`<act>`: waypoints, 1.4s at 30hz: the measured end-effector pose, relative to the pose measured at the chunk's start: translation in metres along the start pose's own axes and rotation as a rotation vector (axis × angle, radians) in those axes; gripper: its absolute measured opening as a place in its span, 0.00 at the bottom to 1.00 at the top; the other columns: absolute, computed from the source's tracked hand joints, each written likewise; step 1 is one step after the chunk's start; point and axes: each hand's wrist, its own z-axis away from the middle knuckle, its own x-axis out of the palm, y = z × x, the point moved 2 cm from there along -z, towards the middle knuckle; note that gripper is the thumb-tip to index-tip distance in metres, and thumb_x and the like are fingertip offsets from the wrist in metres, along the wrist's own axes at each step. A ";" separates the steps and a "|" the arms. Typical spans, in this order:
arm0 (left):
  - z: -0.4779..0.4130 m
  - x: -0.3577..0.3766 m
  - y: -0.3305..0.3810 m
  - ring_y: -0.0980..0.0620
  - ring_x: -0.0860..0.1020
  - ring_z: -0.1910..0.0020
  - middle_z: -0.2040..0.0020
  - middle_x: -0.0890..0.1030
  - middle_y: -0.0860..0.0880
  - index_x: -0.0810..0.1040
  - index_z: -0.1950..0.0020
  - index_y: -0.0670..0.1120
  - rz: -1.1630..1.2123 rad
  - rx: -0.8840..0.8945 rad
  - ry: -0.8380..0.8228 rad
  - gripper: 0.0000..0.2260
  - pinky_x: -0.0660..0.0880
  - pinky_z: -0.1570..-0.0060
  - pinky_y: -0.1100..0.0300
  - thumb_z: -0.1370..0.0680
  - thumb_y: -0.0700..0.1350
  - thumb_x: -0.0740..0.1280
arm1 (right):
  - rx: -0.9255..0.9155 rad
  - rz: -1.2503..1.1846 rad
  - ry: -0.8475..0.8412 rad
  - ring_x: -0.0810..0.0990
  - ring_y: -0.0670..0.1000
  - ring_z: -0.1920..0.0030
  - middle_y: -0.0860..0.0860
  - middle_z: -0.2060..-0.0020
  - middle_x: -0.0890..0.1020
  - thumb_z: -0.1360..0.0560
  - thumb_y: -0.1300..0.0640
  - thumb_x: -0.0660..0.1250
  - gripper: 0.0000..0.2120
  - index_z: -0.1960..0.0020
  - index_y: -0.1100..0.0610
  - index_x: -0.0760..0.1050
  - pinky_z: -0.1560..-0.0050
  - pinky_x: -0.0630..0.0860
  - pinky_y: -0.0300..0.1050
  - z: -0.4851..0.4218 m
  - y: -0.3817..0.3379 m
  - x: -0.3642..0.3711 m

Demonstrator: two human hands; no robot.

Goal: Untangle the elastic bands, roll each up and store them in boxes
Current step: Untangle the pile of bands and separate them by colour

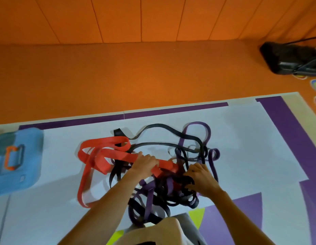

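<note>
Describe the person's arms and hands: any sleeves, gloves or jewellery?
Both forearms are bare with no sleeves in view. The left hand and right hand wear no gloves. No rings, watch or wristbands are visible, though the picture is slightly blurred.

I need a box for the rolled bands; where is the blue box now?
The blue box lies at the far left edge of the head view, on the mat, left of the red band.

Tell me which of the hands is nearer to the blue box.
Left. The left hand grips the red band, toward the blue box; the right hand is farther away.
</note>
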 end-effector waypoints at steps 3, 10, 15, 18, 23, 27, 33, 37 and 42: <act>0.000 0.006 -0.010 0.48 0.73 0.30 0.32 0.74 0.51 0.80 0.33 0.54 -0.003 0.015 0.063 0.13 0.64 0.30 0.49 0.18 0.48 0.68 | -0.054 -0.036 0.130 0.80 0.59 0.43 0.50 0.47 0.81 0.32 0.45 0.80 0.16 0.46 0.48 0.86 0.42 0.77 0.57 0.006 0.019 0.003; -0.015 0.018 -0.006 0.42 0.57 0.17 0.16 0.59 0.46 0.77 0.36 0.49 0.067 0.059 -0.080 0.17 0.51 0.20 0.36 0.24 0.47 0.74 | -0.179 -0.021 0.052 0.68 0.56 0.22 0.46 0.20 0.68 0.30 0.42 0.76 0.19 0.40 0.42 0.84 0.27 0.71 0.59 -0.007 0.011 -0.002; -0.018 0.000 -0.009 0.46 0.76 0.40 0.39 0.73 0.50 0.75 0.39 0.50 -0.013 0.072 0.000 0.20 0.67 0.34 0.47 0.27 0.52 0.75 | -0.041 -0.089 -0.094 0.75 0.55 0.29 0.45 0.18 0.61 0.25 0.44 0.71 0.37 0.19 0.39 0.61 0.28 0.71 0.53 -0.019 -0.003 0.000; -0.012 -0.005 -0.012 0.43 0.80 0.50 0.45 0.76 0.48 0.71 0.40 0.47 -0.006 0.109 0.059 0.18 0.71 0.51 0.50 0.25 0.48 0.74 | 0.045 -0.079 -0.070 0.82 0.55 0.39 0.48 0.18 0.56 0.25 0.40 0.72 0.31 0.24 0.39 0.70 0.35 0.77 0.52 -0.016 -0.005 -0.001; 0.004 -0.004 -0.011 0.39 0.80 0.46 0.44 0.81 0.45 0.70 0.34 0.45 -0.020 0.113 0.151 0.13 0.71 0.48 0.48 0.19 0.41 0.64 | 0.244 -0.071 -0.041 0.83 0.55 0.40 0.48 0.29 0.75 0.24 0.33 0.68 0.30 0.25 0.41 0.71 0.37 0.77 0.52 0.003 -0.006 -0.004; 0.022 -0.001 -0.027 0.40 0.80 0.42 0.45 0.84 0.43 0.69 0.27 0.47 0.051 0.003 0.258 0.18 0.77 0.46 0.46 0.17 0.40 0.64 | 0.347 -0.025 0.089 0.83 0.56 0.40 0.49 0.35 0.80 0.22 0.33 0.66 0.28 0.27 0.46 0.73 0.39 0.77 0.53 0.020 -0.013 -0.001; 0.059 0.007 -0.068 0.44 0.78 0.34 0.35 0.82 0.46 0.74 0.26 0.48 0.377 -0.198 0.514 0.18 0.80 0.42 0.48 0.16 0.40 0.65 | 0.481 0.022 0.051 0.73 0.56 0.29 0.50 0.29 0.74 0.21 0.41 0.65 0.28 0.22 0.43 0.68 0.31 0.71 0.57 0.025 -0.033 0.009; 0.073 0.012 -0.075 0.43 0.79 0.32 0.32 0.81 0.45 0.73 0.23 0.47 0.500 -0.260 0.571 0.20 0.79 0.37 0.47 0.16 0.40 0.66 | 0.505 -0.038 0.021 0.61 0.56 0.21 0.49 0.25 0.69 0.23 0.58 0.66 0.27 0.25 0.41 0.73 0.22 0.58 0.66 0.014 -0.044 0.007; 0.074 0.016 -0.068 0.45 0.78 0.30 0.29 0.79 0.46 0.68 0.20 0.48 0.423 -0.166 0.432 0.21 0.79 0.37 0.46 0.14 0.43 0.63 | 0.330 -0.124 0.236 0.70 0.56 0.24 0.48 0.31 0.77 0.23 0.67 0.64 0.22 0.38 0.47 0.84 0.23 0.63 0.60 -0.003 -0.053 -0.007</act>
